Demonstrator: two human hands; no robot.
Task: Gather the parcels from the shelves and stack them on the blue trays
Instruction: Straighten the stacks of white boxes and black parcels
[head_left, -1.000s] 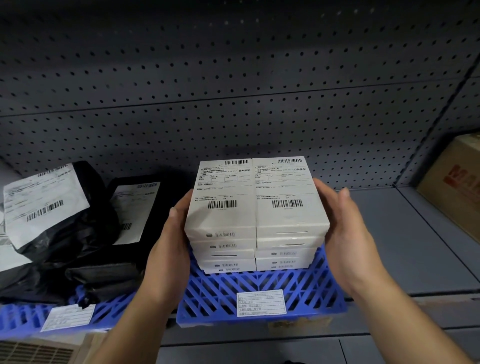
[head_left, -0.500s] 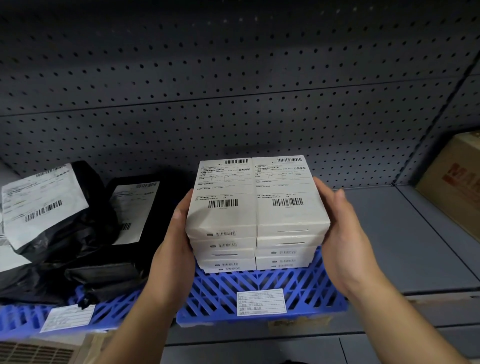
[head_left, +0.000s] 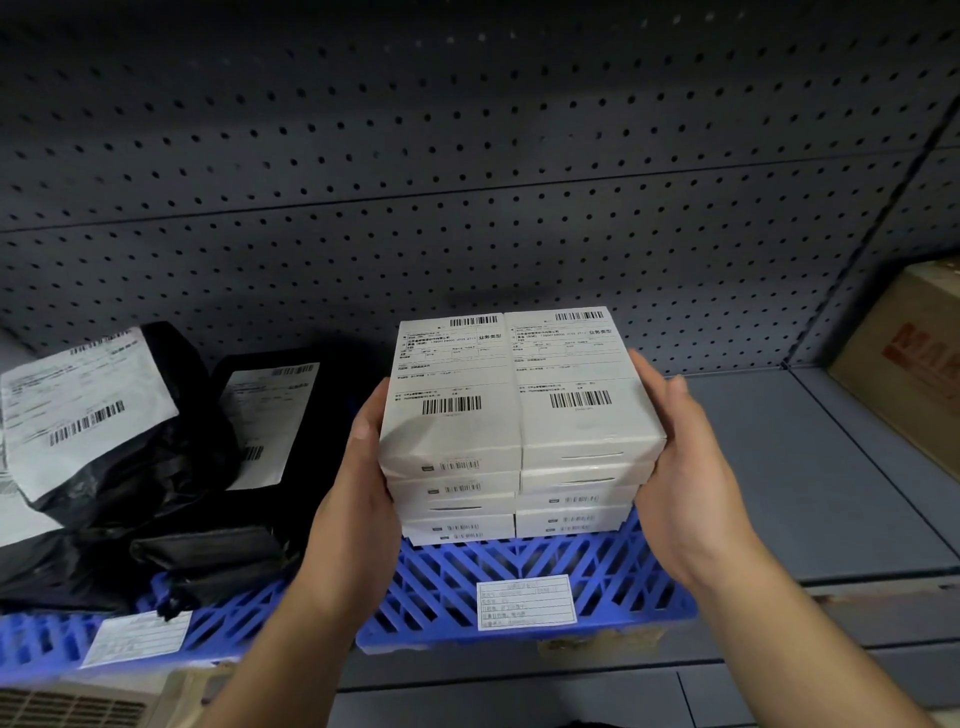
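Two side-by-side columns of flat white boxes (head_left: 519, 415) with barcode labels stand on a blue slatted tray (head_left: 441, 582) on the grey shelf. My left hand (head_left: 358, 504) presses against the left side of the stack, fingers straight, thumb by the top box's edge. On the stack's right side lies my right hand (head_left: 685, 478), its fingers reaching round the far right edge. A second blue tray (head_left: 47, 639) at the left carries black plastic parcel bags (head_left: 156, 488) with white shipping labels.
A grey perforated back panel (head_left: 467, 182) closes the shelf behind. A brown cardboard carton (head_left: 904, 364) stands at the right edge. Bare grey shelf (head_left: 789, 467) lies between it and the tray. A vented beige object (head_left: 67, 706) shows at the bottom left.
Both hands stay on the sides of the white stack. The stack and hands have barely shifted; the view is nearly the same.
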